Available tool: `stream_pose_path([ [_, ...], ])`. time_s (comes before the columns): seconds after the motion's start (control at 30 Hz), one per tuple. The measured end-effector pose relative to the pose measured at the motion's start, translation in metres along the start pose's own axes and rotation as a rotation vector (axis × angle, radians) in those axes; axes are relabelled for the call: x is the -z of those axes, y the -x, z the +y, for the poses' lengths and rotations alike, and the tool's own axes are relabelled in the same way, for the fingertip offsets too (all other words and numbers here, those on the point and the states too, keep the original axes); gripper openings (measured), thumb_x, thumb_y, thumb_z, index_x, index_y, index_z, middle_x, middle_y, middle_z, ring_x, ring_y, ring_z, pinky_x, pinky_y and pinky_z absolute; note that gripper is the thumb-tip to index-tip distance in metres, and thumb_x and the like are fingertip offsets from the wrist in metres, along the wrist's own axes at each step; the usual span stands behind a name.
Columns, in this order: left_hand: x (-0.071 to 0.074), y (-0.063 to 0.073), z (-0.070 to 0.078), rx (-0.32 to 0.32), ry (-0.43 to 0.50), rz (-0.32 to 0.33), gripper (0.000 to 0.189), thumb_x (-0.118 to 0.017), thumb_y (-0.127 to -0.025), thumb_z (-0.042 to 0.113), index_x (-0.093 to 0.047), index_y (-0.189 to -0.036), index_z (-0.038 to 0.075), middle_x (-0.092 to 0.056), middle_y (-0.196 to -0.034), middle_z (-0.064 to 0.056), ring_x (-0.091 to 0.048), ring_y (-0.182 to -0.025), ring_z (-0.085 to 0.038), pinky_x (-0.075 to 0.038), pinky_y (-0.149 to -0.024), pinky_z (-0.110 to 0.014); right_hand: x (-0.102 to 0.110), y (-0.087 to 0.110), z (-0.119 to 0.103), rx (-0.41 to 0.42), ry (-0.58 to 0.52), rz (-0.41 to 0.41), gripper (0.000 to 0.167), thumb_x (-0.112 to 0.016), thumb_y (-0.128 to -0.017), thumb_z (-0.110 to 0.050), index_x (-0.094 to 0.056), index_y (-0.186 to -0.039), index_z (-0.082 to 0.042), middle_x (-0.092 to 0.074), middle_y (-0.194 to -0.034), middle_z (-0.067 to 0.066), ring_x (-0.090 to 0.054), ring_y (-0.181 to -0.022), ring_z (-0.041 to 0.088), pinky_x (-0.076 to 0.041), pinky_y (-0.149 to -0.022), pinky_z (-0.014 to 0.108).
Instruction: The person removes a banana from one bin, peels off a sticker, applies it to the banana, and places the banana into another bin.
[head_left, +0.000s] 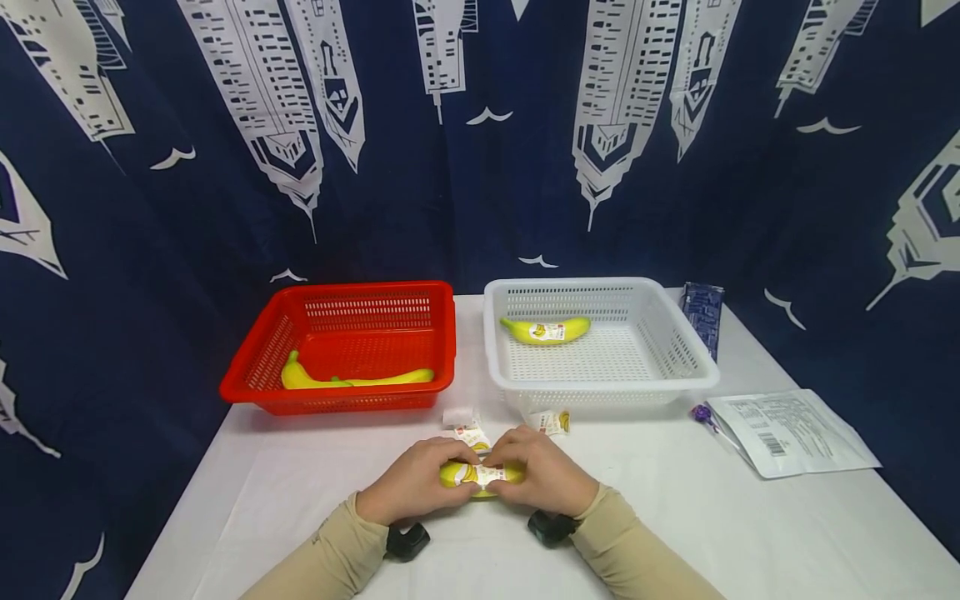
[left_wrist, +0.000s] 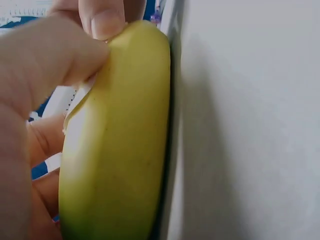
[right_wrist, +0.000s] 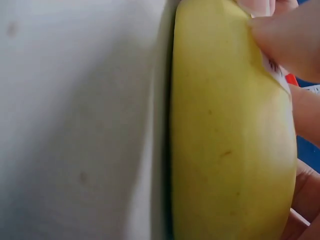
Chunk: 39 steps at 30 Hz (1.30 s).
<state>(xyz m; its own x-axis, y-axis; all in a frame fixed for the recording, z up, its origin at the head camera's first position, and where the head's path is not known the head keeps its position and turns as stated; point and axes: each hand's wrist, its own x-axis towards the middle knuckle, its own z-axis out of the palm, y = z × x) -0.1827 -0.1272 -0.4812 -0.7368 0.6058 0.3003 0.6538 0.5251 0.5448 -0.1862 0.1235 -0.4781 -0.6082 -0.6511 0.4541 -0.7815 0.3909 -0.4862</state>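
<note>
A yellow banana [head_left: 450, 475] lies crosswise on the white table, close to the person. Across its upper side sits a white label [head_left: 483, 476] with a banana picture. The left hand [head_left: 416, 479] grips the banana from the left, thumb on the near side and fingers on the far side. From the right, the right hand [head_left: 546, 473] holds it the same way. Both thumbs press at the label's near edge and almost meet. In the left wrist view the label edge [left_wrist: 82, 97] stands slightly off the peel [left_wrist: 125, 120]. The right wrist view shows the right thumb [right_wrist: 292, 40] on the label.
Behind the hands are loose banana labels [head_left: 472, 437] and another label piece [head_left: 553, 422]. A red basket [head_left: 337, 403] holds bananas; a white basket [head_left: 607, 387] holds one labelled banana [head_left: 547, 331]. Right lie a silver-white packet [head_left: 795, 433], a purple lollipop [head_left: 702, 414] and a blue packet [head_left: 702, 317].
</note>
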Motion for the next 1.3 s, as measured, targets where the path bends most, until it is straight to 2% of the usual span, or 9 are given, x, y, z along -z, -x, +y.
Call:
stream_pose_path([
  [0.17, -0.002, 0.000, 0.001, 0.014, -0.017, 0.014, 0.025, -0.086, -0.083, 0.035, -0.072, -0.103, 0.028, -0.070, -0.102, 0.017, -0.063, -0.096, -0.002, -0.052, -0.089, -0.027, -0.002, -0.001, -0.003, -0.008, 0.033, 0.011, 0.024, -0.088, -0.079, -0.022, -0.079, -0.102, -0.018, -0.072, -0.099, -0.008, -0.061, -0.097, 0.010, -0.051, -0.086, 0.027],
  [0.33, 0.001, -0.001, 0.000, 0.024, 0.053, -0.003, 0.025, -0.085, -0.085, 0.037, -0.074, -0.105, 0.027, -0.072, -0.103, 0.017, -0.063, -0.096, -0.003, -0.052, -0.090, -0.027, 0.002, -0.001, -0.003, -0.019, 0.034, -0.020, 0.024, -0.087, -0.082, -0.022, -0.079, -0.104, -0.018, -0.072, -0.101, -0.009, -0.063, -0.099, 0.010, -0.052, -0.089, 0.029],
  [0.47, 0.006, 0.000, -0.004, 0.030, 0.100, -0.060, 0.027, -0.081, -0.090, 0.033, -0.076, -0.114, 0.023, -0.074, -0.110, 0.014, -0.064, -0.098, -0.003, -0.053, -0.090, -0.026, 0.008, -0.002, -0.001, -0.020, 0.008, -0.051, 0.024, -0.086, -0.083, -0.021, -0.080, -0.106, -0.015, -0.074, -0.104, -0.007, -0.066, -0.100, 0.011, -0.053, -0.090, 0.030],
  [0.67, 0.018, 0.002, -0.010, 0.005, 0.177, -0.163, 0.035, -0.077, -0.094, 0.021, -0.074, -0.129, 0.017, -0.074, -0.122, 0.005, -0.066, -0.110, -0.007, -0.054, -0.097, -0.028, 0.014, 0.000, 0.004, -0.006, -0.027, -0.066, 0.024, -0.086, -0.083, -0.018, -0.080, -0.106, -0.013, -0.077, -0.103, -0.004, -0.071, -0.100, 0.010, -0.056, -0.091, 0.029],
  [0.87, 0.022, 0.001, -0.012, 0.012, 0.209, -0.211, 0.038, -0.075, -0.095, 0.022, -0.071, -0.132, 0.014, -0.072, -0.127, 0.003, -0.065, -0.115, -0.008, -0.052, -0.099, -0.028, 0.018, 0.002, 0.004, -0.053, -0.056, -0.079, 0.025, -0.086, -0.083, -0.014, -0.081, -0.107, -0.012, -0.079, -0.105, -0.002, -0.073, -0.101, 0.010, -0.057, -0.092, 0.031],
  [1.1, 0.024, 0.000, -0.011, 0.081, 0.227, -0.233, 0.040, -0.077, -0.094, 0.024, -0.071, -0.132, 0.015, -0.072, -0.127, 0.004, -0.063, -0.114, -0.007, -0.052, -0.101, -0.028, 0.022, 0.004, 0.003, -0.100, -0.063, -0.088, 0.024, -0.086, -0.083, -0.014, -0.081, -0.106, -0.010, -0.078, -0.105, -0.002, -0.072, -0.102, 0.011, -0.057, -0.092, 0.031],
  [1.2, 0.023, 0.001, -0.010, 0.092, 0.239, -0.216, 0.041, -0.080, -0.092, 0.027, -0.073, -0.130, 0.015, -0.073, -0.124, 0.005, -0.065, -0.111, -0.008, -0.053, -0.098, -0.028, 0.023, 0.005, 0.003, -0.093, -0.063, -0.095, 0.022, -0.086, -0.082, -0.014, -0.080, -0.103, -0.012, -0.077, -0.103, -0.004, -0.071, -0.099, 0.008, -0.056, -0.090, 0.029],
  [1.3, 0.021, 0.002, -0.011, 0.092, 0.247, -0.169, 0.038, -0.081, -0.091, 0.029, -0.075, -0.126, 0.014, -0.074, -0.119, 0.006, -0.066, -0.107, -0.010, -0.054, -0.095, -0.027, 0.023, 0.007, 0.003, -0.091, -0.067, -0.105, 0.022, -0.087, -0.082, -0.014, -0.079, -0.102, -0.013, -0.076, -0.101, -0.005, -0.068, -0.096, 0.005, -0.056, -0.088, 0.027],
])
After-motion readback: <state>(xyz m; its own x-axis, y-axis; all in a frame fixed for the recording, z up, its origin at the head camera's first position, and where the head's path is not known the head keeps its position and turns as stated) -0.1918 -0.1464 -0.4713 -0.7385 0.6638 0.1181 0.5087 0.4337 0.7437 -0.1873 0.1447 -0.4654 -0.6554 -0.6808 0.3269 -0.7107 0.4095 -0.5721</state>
